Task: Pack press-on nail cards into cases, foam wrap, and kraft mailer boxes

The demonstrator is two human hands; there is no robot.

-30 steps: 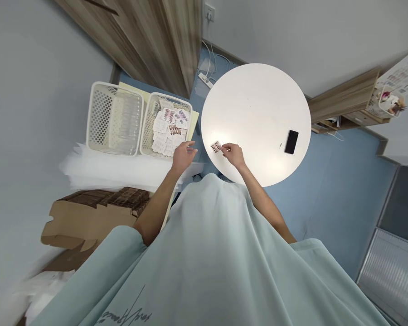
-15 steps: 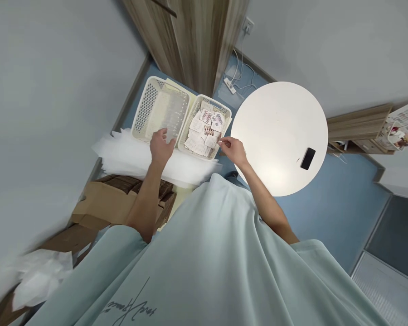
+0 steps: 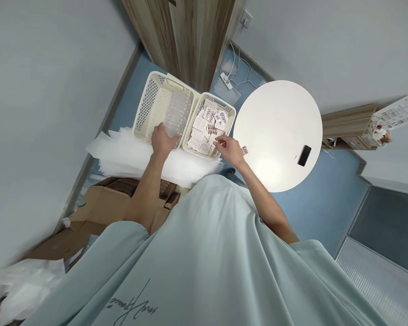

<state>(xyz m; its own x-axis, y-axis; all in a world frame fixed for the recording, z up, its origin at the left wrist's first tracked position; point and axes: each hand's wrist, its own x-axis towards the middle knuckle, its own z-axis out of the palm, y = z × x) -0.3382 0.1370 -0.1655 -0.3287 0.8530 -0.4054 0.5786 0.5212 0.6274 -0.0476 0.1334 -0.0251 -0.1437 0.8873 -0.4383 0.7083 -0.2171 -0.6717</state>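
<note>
My left hand [image 3: 163, 142] is over the near end of the left white basket [image 3: 143, 108], fingers and thumb apart. Clear plastic cases [image 3: 177, 111] are stacked along that basket's right side, next to my thumb; whether I touch them cannot be made out. My right hand [image 3: 230, 149] hangs over the near right corner of the right basket [image 3: 228, 107], thumb and fingertips pinched together. What they hold, if anything, is hidden. Inside lie white printed cards [image 3: 200, 141] and several cards with rows of coloured nail-like pieces [image 3: 212, 130]. A similar small card [image 3: 245, 150] rests at the round table's edge, beside my right wrist.
The white round table [image 3: 275, 122] stands to the right, with a black phone [image 3: 304, 155] on it. White foam sheets [image 3: 122, 151] lie below the baskets, near cardboard boxes [image 3: 102, 203]. A wooden cabinet [image 3: 187, 45] stands behind. A power strip [image 3: 226, 81] with cables lies on the floor.
My right hand has moved left, from the table's edge to over the right basket, uncovering the small card on the table. My left hand has shifted slightly right and stays spread.
</note>
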